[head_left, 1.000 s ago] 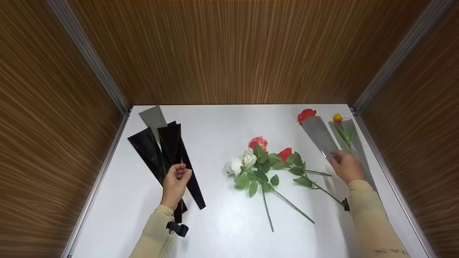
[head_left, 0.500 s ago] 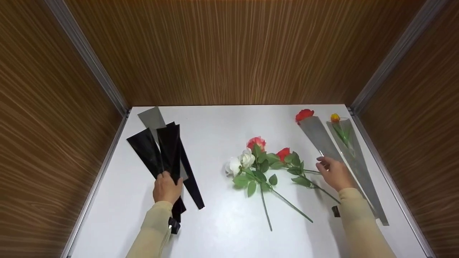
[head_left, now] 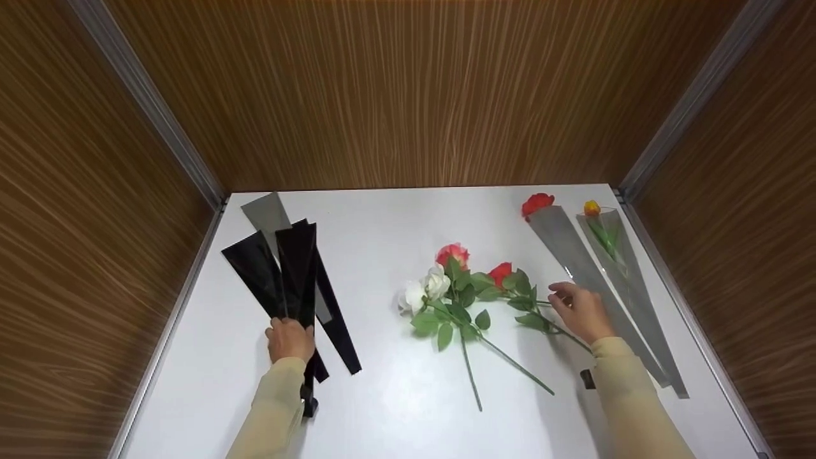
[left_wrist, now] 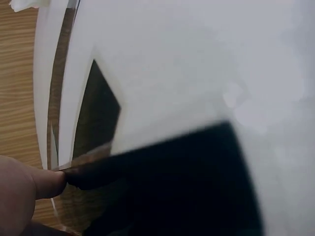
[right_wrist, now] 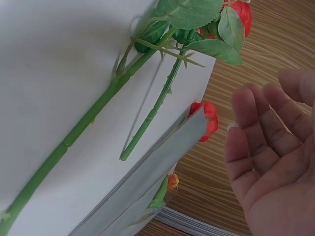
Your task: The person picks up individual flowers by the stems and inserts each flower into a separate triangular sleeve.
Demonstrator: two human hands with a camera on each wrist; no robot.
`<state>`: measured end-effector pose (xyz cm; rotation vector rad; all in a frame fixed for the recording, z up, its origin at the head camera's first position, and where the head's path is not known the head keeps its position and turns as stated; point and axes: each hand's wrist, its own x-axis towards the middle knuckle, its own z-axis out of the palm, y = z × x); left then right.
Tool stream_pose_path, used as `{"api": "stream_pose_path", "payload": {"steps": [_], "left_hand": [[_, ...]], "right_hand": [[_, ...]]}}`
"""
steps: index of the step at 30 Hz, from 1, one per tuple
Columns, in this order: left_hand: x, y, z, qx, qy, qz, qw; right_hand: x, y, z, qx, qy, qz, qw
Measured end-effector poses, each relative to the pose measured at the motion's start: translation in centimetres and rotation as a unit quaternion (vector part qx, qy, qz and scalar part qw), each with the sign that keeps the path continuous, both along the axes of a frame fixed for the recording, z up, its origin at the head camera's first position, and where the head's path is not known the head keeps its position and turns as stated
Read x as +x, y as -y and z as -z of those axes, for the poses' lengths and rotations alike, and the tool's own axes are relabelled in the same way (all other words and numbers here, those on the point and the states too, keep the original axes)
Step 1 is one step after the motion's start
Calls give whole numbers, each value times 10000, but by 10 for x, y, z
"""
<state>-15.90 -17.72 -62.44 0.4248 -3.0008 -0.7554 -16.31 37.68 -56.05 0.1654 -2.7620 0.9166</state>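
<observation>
At the left of the head view, my left hand (head_left: 290,341) grips a black flower wrapping sleeve (head_left: 296,268) from a fanned pile. In the left wrist view the thumb (left_wrist: 47,184) presses on the dark film (left_wrist: 192,182); the other fingers are mostly hidden. My right hand (head_left: 581,312) hovers with loosely bent fingers, nothing in it, over the stem ends of the red rose (head_left: 502,273). Its palm (right_wrist: 275,187) faces the right wrist camera. Nearby, a red flower (head_left: 537,204) pokes out of a grey sleeve (head_left: 577,255).
White roses (head_left: 413,296) and a pink rose (head_left: 454,255) lie mid-table, stems toward the front. A yellow-orange tulip (head_left: 591,208) in a clear grey sleeve (head_left: 631,299) lies along the right side. Another black sleeve (head_left: 338,325) and a grey one (head_left: 268,213) belong to the left pile. Wood-grain panels (head_left: 408,95) surround the white table.
My left hand has come down onto the black sleeves, taken hold of one and drawn slightly toward me. The right hand has moved left, away from the wrapped flowers toward the rose stems.
</observation>
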Motion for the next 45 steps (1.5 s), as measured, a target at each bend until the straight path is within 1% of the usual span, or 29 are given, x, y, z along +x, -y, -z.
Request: {"api": "stream_pose_path", "payload": {"steps": [6,8,12,15,19,22,25,30,34,37,42,45], "left_hand": [[0,4,0,144,27,-30,9999],[1,4,0,153,156,-28,9998],[2,5,1,130,524,16,9985],[1,5,5,104,654,43,9978],[-3,6,13,-2,625,152,9979],[-4,7,17,-80,571,205,9981],[-4,7,18,-123,502,199,9985],[-2,9,13,-129,451,249,9986],[-2,14,9,54,483,161,9987],[-2,18,7,245,438,69,9987],[1,21,7,724,256,5,9970],[2,23,7,991,106,-80,9950]], "right_hand": [[1,3,3,72,104,-130,9998],[2,3,4,91,127,-167,9997],[3,4,5,105,133,-186,9997],[4,6,4,130,156,-213,9996],[4,7,2,122,231,-272,9993],[3,9,0,135,266,-271,9992],[3,11,0,155,300,-245,9991],[4,14,-1,164,316,-218,9991],[6,15,-1,170,253,-235,9993],[6,15,-1,163,162,-246,9994],[6,15,-2,108,76,-263,9996],[5,14,-3,97,122,-272,9995]]}}
